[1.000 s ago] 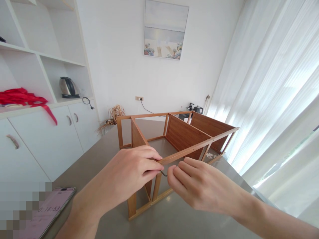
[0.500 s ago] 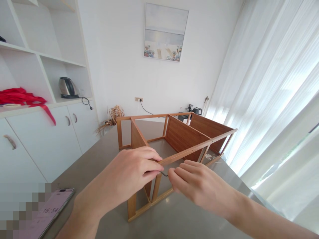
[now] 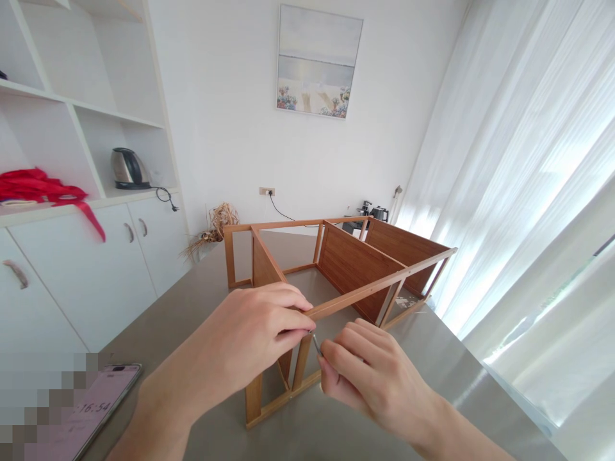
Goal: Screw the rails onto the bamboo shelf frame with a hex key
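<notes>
A brown wooden shelf frame point(image 3: 359, 294) with several boards lies on its side on the grey table. My left hand point(image 3: 252, 333) is closed over the near end of its top rail, thumb and fingertips at the joint. My right hand point(image 3: 375, 368), just to the right, has its fingers wrapped round a thin metal hex key point(image 3: 316, 344). The key's other end reaches up to my left fingertips under the rail. The spot where it meets the frame is mostly hidden by those fingertips.
A phone point(image 3: 103, 410) lies on the grey table point(image 3: 216, 410) at lower left. White cabinets point(image 3: 81, 262) with a kettle point(image 3: 129, 169) and red ribbon point(image 3: 43, 187) line the left side. Dried stalks point(image 3: 218, 224) stand beyond the far left edge. Curtains point(image 3: 494, 160) hang at right.
My right hand has shifted down and turned, swinging the hex key's outer end from nearly sideways to pointing lower. My left hand and the shelf frame have stayed in place.
</notes>
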Demonstrator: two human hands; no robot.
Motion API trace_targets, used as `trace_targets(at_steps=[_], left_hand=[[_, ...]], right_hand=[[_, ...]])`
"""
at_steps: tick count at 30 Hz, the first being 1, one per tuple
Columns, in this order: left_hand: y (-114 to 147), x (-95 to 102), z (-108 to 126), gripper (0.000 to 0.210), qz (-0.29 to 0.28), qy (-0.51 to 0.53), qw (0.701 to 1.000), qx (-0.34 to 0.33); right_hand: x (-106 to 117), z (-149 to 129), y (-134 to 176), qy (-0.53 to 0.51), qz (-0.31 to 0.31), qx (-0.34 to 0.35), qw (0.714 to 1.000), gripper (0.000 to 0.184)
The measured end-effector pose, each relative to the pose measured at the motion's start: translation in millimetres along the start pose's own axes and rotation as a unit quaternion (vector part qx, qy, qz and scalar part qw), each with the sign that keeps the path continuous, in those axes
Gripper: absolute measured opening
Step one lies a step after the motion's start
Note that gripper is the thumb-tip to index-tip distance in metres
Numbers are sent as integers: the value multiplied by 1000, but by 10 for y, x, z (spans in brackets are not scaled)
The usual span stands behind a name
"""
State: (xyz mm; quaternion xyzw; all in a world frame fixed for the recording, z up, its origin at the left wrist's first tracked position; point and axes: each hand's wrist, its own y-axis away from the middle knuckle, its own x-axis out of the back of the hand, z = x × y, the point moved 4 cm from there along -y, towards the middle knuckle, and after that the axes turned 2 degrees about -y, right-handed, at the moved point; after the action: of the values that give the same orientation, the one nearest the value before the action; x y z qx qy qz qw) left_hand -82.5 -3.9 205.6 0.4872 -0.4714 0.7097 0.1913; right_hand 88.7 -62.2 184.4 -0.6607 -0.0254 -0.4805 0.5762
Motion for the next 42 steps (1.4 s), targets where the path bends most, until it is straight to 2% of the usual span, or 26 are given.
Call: trace_targets(at_steps=[2,5,9,11,15,17,20,23,31,42], left_hand=[[-3,-5,-4,20,2,1,1000,-1],[-10,-6,-7,20,7,5,1000,-5],[-30,12,6,22,14,20,1000,-18],[-38,23,11,23,16,25,999,-18],[-38,34,18,24,20,23,999,-16],[-28,31,15,23,18,18,1000,-12],[-12,24,7,22,14,5,1000,-9],[-5,22,2,22,13,-6,1000,-10],[-17,33,-1,21,15,3,1000,-8],[-15,45,9,22,16,8,1000,-9]], right_hand=[[74,-8,-5,-22,27,-9,999,12],[111,52,-18,-105,40,-54,992,15],[73,238,-107,-255,-9,-116,960,29],[98,331,-156,-303,-39,-136,943,25],[214,480,-144,-342,-42,-214,914,30],[223,508,-99,-340,-69,-240,907,30],[185,498,-54,-317,-133,-212,915,11],[137,477,-47,-310,-166,-158,923,11],[72,514,-55,-311,-191,-150,919,16],[85,490,-48,-314,-178,-136,923,17]])
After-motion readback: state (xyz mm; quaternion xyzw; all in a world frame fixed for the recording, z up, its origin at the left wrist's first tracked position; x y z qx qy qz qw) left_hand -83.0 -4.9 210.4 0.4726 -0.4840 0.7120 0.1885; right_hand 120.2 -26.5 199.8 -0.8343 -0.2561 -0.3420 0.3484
